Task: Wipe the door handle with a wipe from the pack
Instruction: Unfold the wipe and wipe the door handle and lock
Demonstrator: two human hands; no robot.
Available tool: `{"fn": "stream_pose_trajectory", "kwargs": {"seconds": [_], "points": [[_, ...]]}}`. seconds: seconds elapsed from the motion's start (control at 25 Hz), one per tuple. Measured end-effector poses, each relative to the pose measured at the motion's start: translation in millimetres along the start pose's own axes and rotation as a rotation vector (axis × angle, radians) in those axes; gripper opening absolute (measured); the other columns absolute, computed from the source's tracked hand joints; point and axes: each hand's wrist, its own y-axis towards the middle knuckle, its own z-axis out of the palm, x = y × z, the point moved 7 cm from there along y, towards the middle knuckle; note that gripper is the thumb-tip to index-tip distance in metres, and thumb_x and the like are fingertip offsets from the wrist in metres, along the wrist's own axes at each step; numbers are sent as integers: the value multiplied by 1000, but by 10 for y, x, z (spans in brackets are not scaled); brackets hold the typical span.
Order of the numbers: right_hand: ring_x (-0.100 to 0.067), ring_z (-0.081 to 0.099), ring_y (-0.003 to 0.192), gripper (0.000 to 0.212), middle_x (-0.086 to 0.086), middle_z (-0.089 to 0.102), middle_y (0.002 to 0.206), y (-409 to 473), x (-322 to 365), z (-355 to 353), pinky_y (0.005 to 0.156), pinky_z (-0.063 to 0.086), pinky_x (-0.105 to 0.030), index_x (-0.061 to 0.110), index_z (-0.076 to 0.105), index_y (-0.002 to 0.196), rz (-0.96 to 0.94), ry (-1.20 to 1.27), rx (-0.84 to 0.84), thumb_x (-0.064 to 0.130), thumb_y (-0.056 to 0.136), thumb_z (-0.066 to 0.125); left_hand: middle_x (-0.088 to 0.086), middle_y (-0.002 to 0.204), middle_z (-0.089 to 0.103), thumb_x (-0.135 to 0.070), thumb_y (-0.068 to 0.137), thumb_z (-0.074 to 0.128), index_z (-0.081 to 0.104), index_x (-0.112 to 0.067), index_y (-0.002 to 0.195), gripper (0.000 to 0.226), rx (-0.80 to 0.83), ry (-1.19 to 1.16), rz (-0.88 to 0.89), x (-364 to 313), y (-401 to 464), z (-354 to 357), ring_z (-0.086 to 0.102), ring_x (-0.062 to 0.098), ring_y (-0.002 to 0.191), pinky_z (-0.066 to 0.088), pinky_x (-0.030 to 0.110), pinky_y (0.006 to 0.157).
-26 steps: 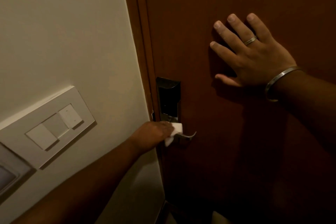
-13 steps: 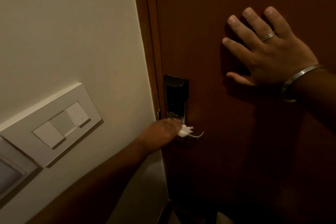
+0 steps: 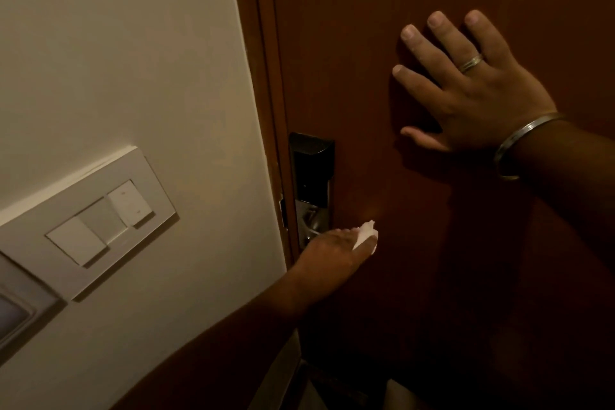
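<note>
A dark brown door (image 3: 416, 243) fills the right side. On its left edge sits a black lock plate (image 3: 311, 163) with a metal handle base (image 3: 311, 221) below it. My left hand (image 3: 336, 253) is closed over the lever, holding a white wipe (image 3: 366, 235) that pokes out by my fingers. The lever itself is hidden under hand and wipe. My right hand (image 3: 472, 90) lies flat on the door, fingers spread, with a ring and a metal bangle (image 3: 519, 140) at the wrist. The pack is out of sight.
A cream wall (image 3: 133, 60) takes up the left side, with a white switch panel (image 3: 100, 226) low on it. The brown door frame (image 3: 263, 76) runs between wall and door. A second plate corner (image 3: 16, 309) shows at the far left edge.
My left hand with the wipe has slid right along the handle, now covering the lever's tip that showed before. The right hand stays pressed flat on the door.
</note>
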Motion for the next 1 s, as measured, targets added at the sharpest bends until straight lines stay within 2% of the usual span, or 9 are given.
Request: {"fn": "stream_pose_trajectory", "kwargs": {"seconds": [0.12,0.16,0.24,0.32,0.4,0.44,0.6,0.84,1.0], "points": [[-47,18,149,85,-24,16,163,0,-6,2,120,8,-59,8,34,150,6,7,-22,70,92,23,24,138,51,-37,98,29,41,-6,139,52,16,-33,2,229,-157,-62,50,36,123,44,45,99],[-47,18,149,85,-24,16,163,-2,-14,1,120,8,-59,8,35,150,10,5,-32,69,92,23,22,139,50,-37,99,26,42,-7,139,52,-5,13,44,335,-274,-84,48,34,126,42,44,101],[-46,19,149,83,-24,18,163,-12,-9,0,120,9,-58,9,36,150,11,-5,-49,69,93,24,17,141,50,-31,102,32,46,-10,138,44,-26,34,43,616,-462,-132,47,31,129,39,39,103],[-46,21,149,82,-24,19,162,-9,1,1,120,11,-58,10,37,150,8,-21,-52,68,93,24,18,131,60,-16,96,52,61,-7,125,31,-41,96,38,867,-517,-191,58,34,118,50,42,94],[-45,22,149,82,-24,19,163,4,0,3,120,11,-58,11,37,150,-1,-25,-41,69,93,26,21,117,68,-4,72,82,71,-6,108,38,-47,94,-29,1021,-455,-254,66,36,104,57,47,81],[-45,22,149,82,-24,20,163,7,-7,-2,120,11,-58,11,37,150,-1,-27,-39,69,92,27,21,114,69,-2,64,87,72,-6,106,45,-42,66,-55,1069,-406,-253,68,36,101,57,47,78],[-45,23,149,82,-24,20,163,0,-20,-13,120,11,-58,11,38,149,3,-23,-35,69,92,29,22,119,66,1,75,79,66,-5,115,42,-38,-96,-109,1046,-342,-236,64,37,109,54,49,89],[-45,23,148,82,-24,20,163,12,3,-33,119,11,-58,11,37,149,-2,-28,-30,68,92,28,18,127,62,-16,82,74,64,-9,111,32,-161,10,98,471,-278,-269,57,33,115,48,45,87],[-45,20,149,82,-23,17,163,-1,-13,-31,120,10,-58,11,36,150,4,-32,-23,69,93,25,12,108,70,-16,75,75,64,-10,107,34,-207,-92,88,241,-162,-206,63,24,98,50,35,82]]}}
